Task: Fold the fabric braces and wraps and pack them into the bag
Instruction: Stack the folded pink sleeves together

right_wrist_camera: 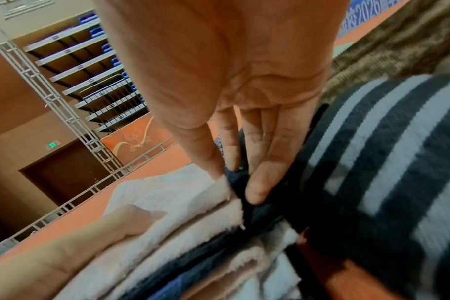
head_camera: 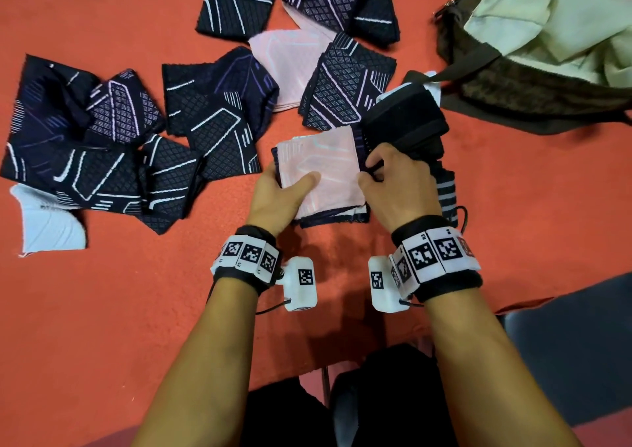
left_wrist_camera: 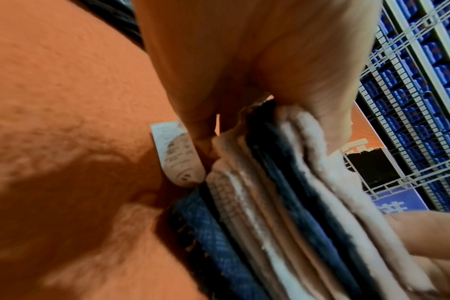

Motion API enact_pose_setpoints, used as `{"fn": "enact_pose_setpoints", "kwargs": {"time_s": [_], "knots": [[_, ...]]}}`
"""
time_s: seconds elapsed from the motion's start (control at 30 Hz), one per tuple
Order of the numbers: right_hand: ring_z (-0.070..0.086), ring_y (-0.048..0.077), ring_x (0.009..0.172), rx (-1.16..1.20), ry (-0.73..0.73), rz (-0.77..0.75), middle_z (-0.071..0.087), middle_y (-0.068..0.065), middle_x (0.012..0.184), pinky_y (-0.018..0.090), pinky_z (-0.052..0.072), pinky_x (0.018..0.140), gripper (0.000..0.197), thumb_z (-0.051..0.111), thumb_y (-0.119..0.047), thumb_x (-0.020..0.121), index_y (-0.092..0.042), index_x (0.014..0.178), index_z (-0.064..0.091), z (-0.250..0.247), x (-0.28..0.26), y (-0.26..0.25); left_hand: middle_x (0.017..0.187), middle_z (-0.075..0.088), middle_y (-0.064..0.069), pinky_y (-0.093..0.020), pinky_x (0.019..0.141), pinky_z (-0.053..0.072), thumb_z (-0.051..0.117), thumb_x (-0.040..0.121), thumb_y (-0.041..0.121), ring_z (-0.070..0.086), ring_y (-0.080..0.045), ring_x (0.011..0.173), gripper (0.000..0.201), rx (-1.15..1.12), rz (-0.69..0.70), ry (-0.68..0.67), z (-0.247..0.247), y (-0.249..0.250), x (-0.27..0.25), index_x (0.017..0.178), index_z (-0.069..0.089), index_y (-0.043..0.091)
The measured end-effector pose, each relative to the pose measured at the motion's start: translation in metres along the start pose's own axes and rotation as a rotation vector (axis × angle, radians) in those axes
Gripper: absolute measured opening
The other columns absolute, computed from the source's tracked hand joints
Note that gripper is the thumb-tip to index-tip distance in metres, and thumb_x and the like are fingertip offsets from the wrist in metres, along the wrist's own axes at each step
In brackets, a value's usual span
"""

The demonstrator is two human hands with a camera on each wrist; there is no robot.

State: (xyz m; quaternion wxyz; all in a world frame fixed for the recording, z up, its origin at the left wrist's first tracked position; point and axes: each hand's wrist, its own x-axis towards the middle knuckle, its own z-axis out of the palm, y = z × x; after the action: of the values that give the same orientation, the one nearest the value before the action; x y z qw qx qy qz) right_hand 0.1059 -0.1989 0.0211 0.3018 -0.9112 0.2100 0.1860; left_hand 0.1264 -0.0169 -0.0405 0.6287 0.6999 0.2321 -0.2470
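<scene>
Both hands are holding a folded stack of braces near the front edge of the orange surface, about midway along it. The left hand is gripping the stack's left side, thumb lying flat on the pale pink top layer and fingers tucked underneath; the left wrist view is showing the stack's layered edge, pale and dark navy alternating, pinched between thumb and fingers, with a small white label sticking out beside it. The right hand is pinching a dark layer at the stack's right edge between thumb and fingertips.

Just right of the stack, touching the right hand, a black wrap and a grey-striped wrap are lying together. The bag, brown with a pale lining, is sitting open at the far right corner. More braces are lying unfolded across the surface: a dark heap toward the left edge with a white piece at its near side, and several dark patterned and pink ones toward the far edge.
</scene>
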Motion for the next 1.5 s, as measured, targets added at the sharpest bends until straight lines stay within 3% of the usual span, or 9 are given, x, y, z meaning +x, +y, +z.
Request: {"fn": "enact_pose_setpoints", "kwargs": {"time_s": [0.23, 0.43, 0.63, 0.83, 1.0, 1.17, 1.33, 1.43, 1.5], "knots": [[0.064, 0.024, 0.078, 0.021, 0.017, 0.022, 0.066, -0.003, 0.075, 0.031, 0.048, 0.069, 0.006, 0.065, -0.029, 0.084, -0.023, 0.083, 0.063, -0.008, 0.009, -0.005, 0.111, 0.074, -0.006, -0.036, 0.087, 0.058, 0.079, 0.083, 0.015, 0.072, -0.02, 0.1, 0.041, -0.029, -0.015, 0.001, 0.002, 0.001, 0.009, 0.12, 0.064, 0.004], [0.066, 0.028, 0.062, 0.229, 0.163, 0.031, 0.067, 0.0, 0.067, 0.045, 0.056, 0.068, 0.01, 0.052, -0.032, 0.086, -0.029, 0.095, 0.049, -0.009, 0.017, -0.005, 0.112, 0.074, -0.004, -0.029, 0.084, 0.058, 0.078, 0.085, 0.016, 0.072, -0.017, 0.099, 0.044, -0.029, -0.063, -0.027, -0.004, 0.003, 0.011, 0.124, 0.061, 0.006], [0.068, 0.033, 0.07, 0.272, 0.104, 0.163, 0.07, 0.006, 0.08, 0.048, 0.058, 0.074, 0.022, 0.047, -0.034, 0.077, -0.032, 0.099, 0.046, -0.001, 0.026, -0.005, 0.113, 0.074, -0.001, -0.025, 0.08, 0.057, 0.079, 0.084, 0.021, 0.073, -0.014, 0.098, 0.049, -0.01, -0.092, -0.073, -0.005, 0.005, 0.014, 0.127, 0.059, 0.008], [0.063, 0.024, 0.078, 0.159, 0.064, 0.084, 0.065, 0.002, 0.081, 0.03, 0.045, 0.071, 0.009, 0.053, -0.02, 0.09, -0.017, 0.096, 0.059, 0.002, 0.026, -0.012, 0.112, 0.074, 0.001, -0.026, 0.082, 0.057, 0.081, 0.082, 0.026, 0.073, -0.012, 0.097, 0.052, 0.034, -0.086, -0.071, -0.007, 0.005, 0.018, 0.127, 0.06, 0.01], [0.063, 0.027, 0.076, 0.096, 0.107, -0.009, 0.065, 0.001, 0.071, 0.037, 0.052, 0.07, 0.006, 0.054, -0.023, 0.087, -0.02, 0.088, 0.059, 0.011, 0.021, -0.029, 0.108, 0.075, 0.004, -0.035, 0.09, 0.058, 0.082, 0.074, 0.042, 0.072, -0.011, 0.096, 0.06, 0.147, -0.064, -0.063, -0.008, 0.005, 0.019, 0.124, 0.061, 0.014], [0.065, 0.025, 0.084, 0.047, -0.056, -0.045, 0.068, -0.004, 0.08, 0.037, 0.054, 0.077, 0.008, 0.059, -0.03, 0.087, -0.023, 0.089, 0.06, 0.026, 0.021, -0.037, 0.109, 0.073, 0.006, -0.036, 0.093, 0.056, 0.078, 0.069, 0.054, 0.069, -0.013, 0.098, 0.062, 0.333, -0.033, -0.034, -0.007, 0.008, 0.021, 0.119, 0.062, 0.02], [0.063, 0.028, 0.082, -0.013, -0.013, -0.038, 0.068, -0.001, 0.08, 0.037, 0.052, 0.073, 0.011, 0.054, -0.031, 0.088, -0.021, 0.088, 0.058, 0.032, 0.019, -0.04, 0.107, 0.074, 0.006, -0.037, 0.092, 0.057, 0.072, 0.063, 0.062, 0.07, -0.012, 0.097, 0.071, 0.31, -0.027, -0.076, -0.009, 0.01, 0.021, 0.121, 0.064, 0.02], [0.063, 0.027, 0.078, 0.03, 0.012, -0.069, 0.067, 0.0, 0.076, 0.039, 0.054, 0.073, 0.009, 0.054, -0.026, 0.086, -0.019, 0.086, 0.059, 0.031, 0.018, -0.048, 0.103, 0.075, 0.008, -0.037, 0.092, 0.056, 0.067, 0.071, 0.068, 0.071, -0.011, 0.093, 0.064, 0.191, -0.027, -0.107, -0.018, 0.009, 0.019, 0.113, 0.067, 0.021], [0.063, 0.026, 0.076, 0.062, 0.009, -0.115, 0.066, -0.001, 0.073, 0.04, 0.054, 0.073, 0.008, 0.054, -0.025, 0.086, -0.019, 0.085, 0.06, 0.034, 0.017, -0.059, 0.085, 0.071, 0.012, -0.034, 0.078, 0.055, 0.062, 0.08, 0.065, 0.066, -0.01, 0.078, 0.047, 0.104, -0.016, -0.102, -0.028, 0.01, 0.014, 0.097, 0.066, 0.022]]}}
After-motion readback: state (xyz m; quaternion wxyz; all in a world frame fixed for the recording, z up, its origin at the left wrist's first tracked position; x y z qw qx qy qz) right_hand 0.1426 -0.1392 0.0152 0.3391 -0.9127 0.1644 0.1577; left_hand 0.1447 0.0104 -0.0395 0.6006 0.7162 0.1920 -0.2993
